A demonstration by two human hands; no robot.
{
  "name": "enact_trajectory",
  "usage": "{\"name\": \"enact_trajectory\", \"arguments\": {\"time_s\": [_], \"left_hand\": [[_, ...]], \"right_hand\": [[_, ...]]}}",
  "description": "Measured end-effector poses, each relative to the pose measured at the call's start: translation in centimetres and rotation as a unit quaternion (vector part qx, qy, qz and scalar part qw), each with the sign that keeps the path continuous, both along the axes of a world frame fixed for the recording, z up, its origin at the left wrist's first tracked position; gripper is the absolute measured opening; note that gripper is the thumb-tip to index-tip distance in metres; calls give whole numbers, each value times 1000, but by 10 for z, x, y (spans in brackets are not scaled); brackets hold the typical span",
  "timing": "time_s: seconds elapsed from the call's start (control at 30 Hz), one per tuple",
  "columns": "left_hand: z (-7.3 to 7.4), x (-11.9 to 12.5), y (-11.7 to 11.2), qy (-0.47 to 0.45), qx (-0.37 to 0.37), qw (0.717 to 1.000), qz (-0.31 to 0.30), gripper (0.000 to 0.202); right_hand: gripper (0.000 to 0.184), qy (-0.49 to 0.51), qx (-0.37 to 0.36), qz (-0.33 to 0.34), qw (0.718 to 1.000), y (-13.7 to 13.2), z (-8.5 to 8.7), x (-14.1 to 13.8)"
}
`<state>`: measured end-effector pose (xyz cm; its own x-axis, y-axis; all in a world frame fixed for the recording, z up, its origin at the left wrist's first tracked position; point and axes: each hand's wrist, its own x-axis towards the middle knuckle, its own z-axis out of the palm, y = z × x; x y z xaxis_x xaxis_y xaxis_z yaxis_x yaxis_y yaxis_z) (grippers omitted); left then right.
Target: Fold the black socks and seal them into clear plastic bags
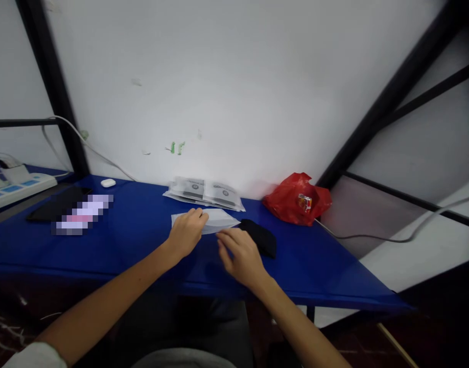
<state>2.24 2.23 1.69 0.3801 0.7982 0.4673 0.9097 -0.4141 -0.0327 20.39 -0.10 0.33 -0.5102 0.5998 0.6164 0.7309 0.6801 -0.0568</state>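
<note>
"How far along are we at your end?"

"Partway, I'd judge. Against the wall I have two printed translucent packets (225, 195) lying side by side, and they look filled. The plain translucent bag (219, 217) sits in front of them on the blue desk (142, 250); it looks flat, so I take it to be empty. The black folded pouch (262, 238) lies outside it, by the bag's right-hand tip."

"So that one isn't packed?"

"No, the pouch is on the desktop, and neither hand grips it."

"And the hands?"

"My left hand (186, 232) reaches in from the lower left, knuckles up, fingers curled and pinching the bag's near side. My right hand (242, 255) comes in from the lower right, wrist bent inward, thumb and index tips close together at the bag's near edge. I can't tell from here whether they're pinching it or just short of it."

"Where's the pouch from that hand?"

"Just beyond its knuckles, partly hidden."
</note>
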Motion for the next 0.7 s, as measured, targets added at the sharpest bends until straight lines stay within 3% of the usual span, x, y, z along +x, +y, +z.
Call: {"name": "enact_trajectory", "arguments": {"time_s": [0.13, 0.33, 0.7], "left_hand": [[4, 0, 0, -4, -18, 1000, -10, 16], [-4, -15, -4, -8, 0, 1000, -2, 12], [-33, -48, -6, -19, 7, 999, -37, 23]], "right_hand": [[33, -84, -50, 22, 995, -2, -3, -22], [43, -168, -125, -83, 974, 20, -10, -24], [44, -140, -133, -137, 972, 33, -12, -52]]}}
